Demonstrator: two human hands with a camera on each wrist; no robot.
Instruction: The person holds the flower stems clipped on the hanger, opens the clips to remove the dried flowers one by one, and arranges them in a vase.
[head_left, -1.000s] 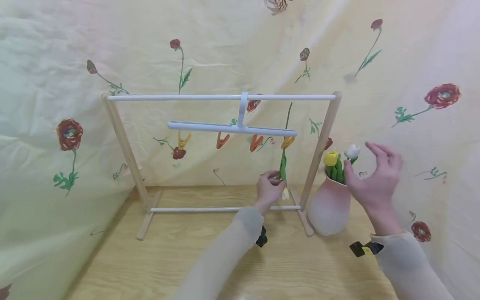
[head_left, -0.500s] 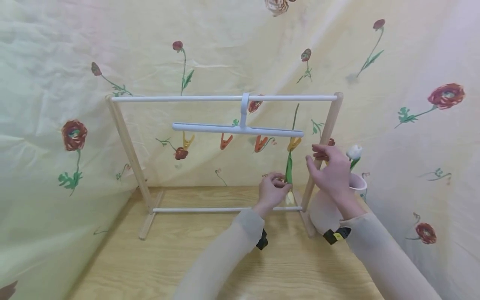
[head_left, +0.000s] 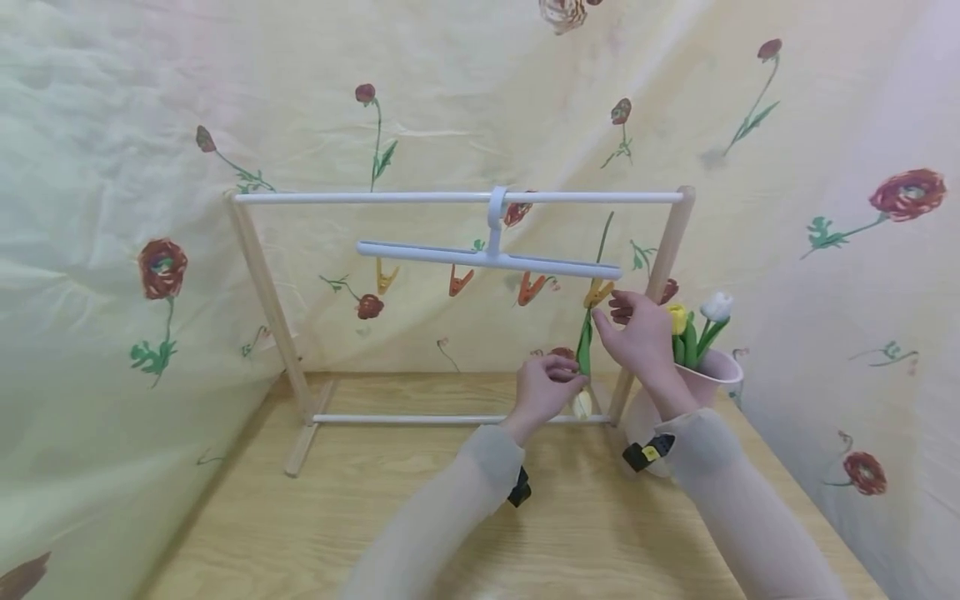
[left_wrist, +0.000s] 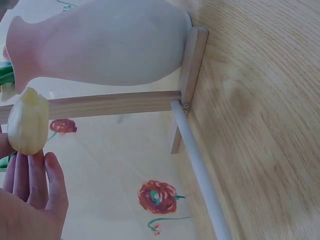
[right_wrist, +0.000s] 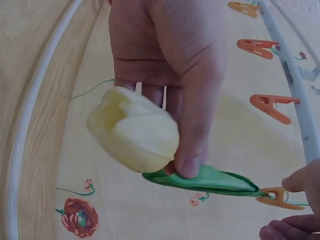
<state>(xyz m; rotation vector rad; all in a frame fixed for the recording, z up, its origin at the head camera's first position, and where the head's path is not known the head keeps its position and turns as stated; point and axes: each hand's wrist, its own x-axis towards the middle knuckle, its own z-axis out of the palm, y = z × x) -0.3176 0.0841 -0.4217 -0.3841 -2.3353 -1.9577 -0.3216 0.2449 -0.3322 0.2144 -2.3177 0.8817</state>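
A cream-white tulip (head_left: pixel 582 404) hangs head down, its stem in the yellow-orange clothespin (head_left: pixel 597 293) at the right end of the white hanger (head_left: pixel 555 266). My left hand (head_left: pixel 542 392) pinches the tulip just above its blossom, thumb on the green leaf (right_wrist: pixel 210 181) in the right wrist view. My right hand (head_left: pixel 637 333) is just right of that clothespin, thumb and fingers spread apart. In the right wrist view my right hand (right_wrist: pixel 300 200) comes in from the right edge near the clothespin (right_wrist: pixel 272 196); whether it touches cannot be made out.
A wooden rack with a white top bar (head_left: pixel 360 198) carries the hanger. Further clothespins, one yellow (head_left: pixel 386 279) and two orange (head_left: pixel 459 283), hang from it. A pink-white vase (head_left: pixel 712 375) with a yellow tulip (head_left: pixel 677 318) and a white tulip (head_left: pixel 717 307) stands beside the rack's right post (head_left: pixel 670 242).
My right hand has moved left from the vase to beside the right-end clothespin. My left hand keeps its pinch on the tulip. The head view has shifted slightly.
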